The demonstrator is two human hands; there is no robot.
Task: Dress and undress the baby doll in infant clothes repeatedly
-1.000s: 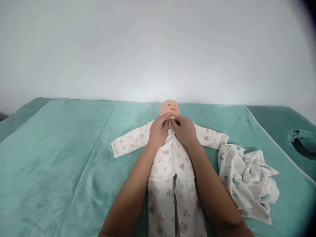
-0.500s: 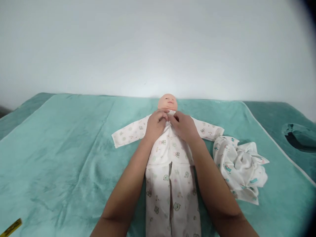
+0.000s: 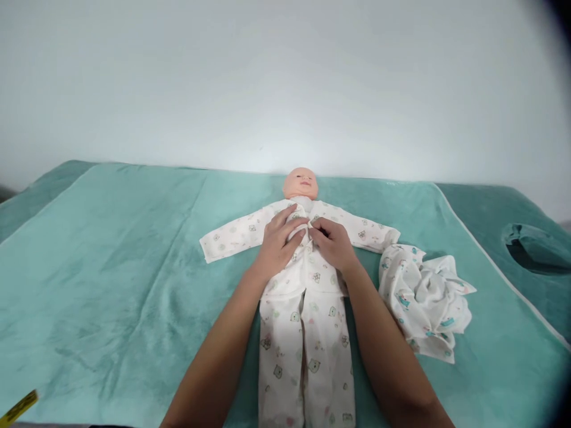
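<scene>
A baby doll (image 3: 300, 183) lies on its back, head toward the wall, dressed in a white printed baby shirt (image 3: 285, 279) and matching trousers (image 3: 280, 356). My left hand (image 3: 280, 241) rests on the chest with its fingers spread across the shirt front, near the front edge. My right hand (image 3: 332, 241) pinches the front edge of the shirt between thumb and bent fingers at mid-chest. Both sleeves stretch out sideways. Any fastener between the fingers is too small to make out.
A crumpled white printed cloth (image 3: 426, 300) lies right of the doll, by the sleeve end. Under everything is a green blanket (image 3: 111, 285). A dark oval opening (image 3: 535, 249) shows at the far right. A yellow strip (image 3: 20, 407) sits at the lower left, and a wall (image 3: 267, 83) rises behind.
Both hands have moved down from the shirt's neckline to mid-chest. The left fingers have gone from a pinch to spread out. The view has shifted slightly, bringing the yellow strip in.
</scene>
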